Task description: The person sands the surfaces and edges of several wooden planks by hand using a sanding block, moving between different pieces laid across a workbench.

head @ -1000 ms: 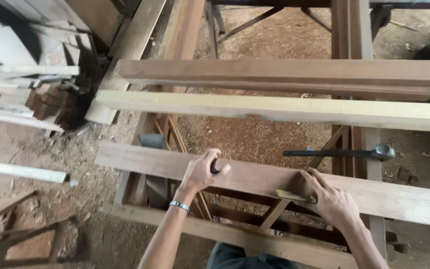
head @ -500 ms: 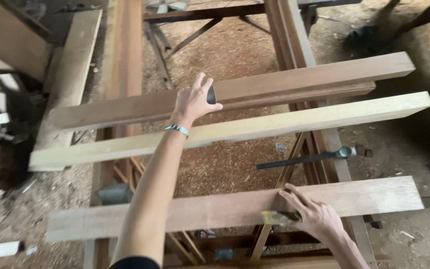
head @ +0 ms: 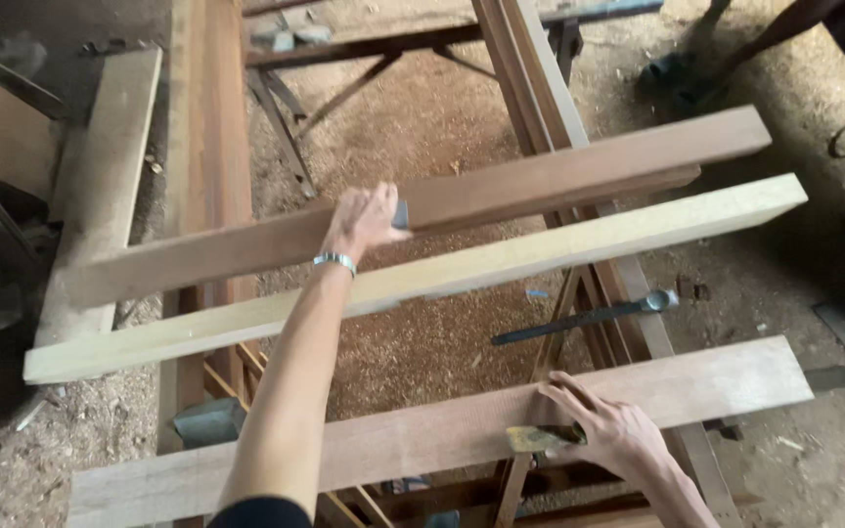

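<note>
Both hands are on boards laid across a wooden frame. Left hand (head: 364,220) reaches far forward, arm stretched out, with a silver bracelet (head: 334,260) at the wrist. Its fingers curl around a small dark block (head: 401,214) and press it against the top face of the far brown board (head: 559,176), so this hand is closed on the block. Right hand (head: 613,430) lies close to the body on the near brown board (head: 422,440), palm down, fingers spread and flat on the wood. Its thumb side pins a small yellowish piece (head: 540,437) at the board's near edge; whether it grips the piece or only rests on it I cannot tell.

Three boards run slantwise from lower left to upper right. The far brown one sits on top of another dark piece of the same length. Just beside it, toward the person, lies a pale yellow board (head: 540,256), lighter in colour than the others. The near brown board is well apart from those two, with open frame between.

A long dark metal bar (head: 579,318) with a rounded silver end rests on the frame's right rail, between the pale board and the near one. A grey metal bracket (head: 207,422) shows by the left rail, under the near board. Sawdust (head: 422,117) covers the floor below the frame. More planks (head: 100,176) lie at the left.
</note>
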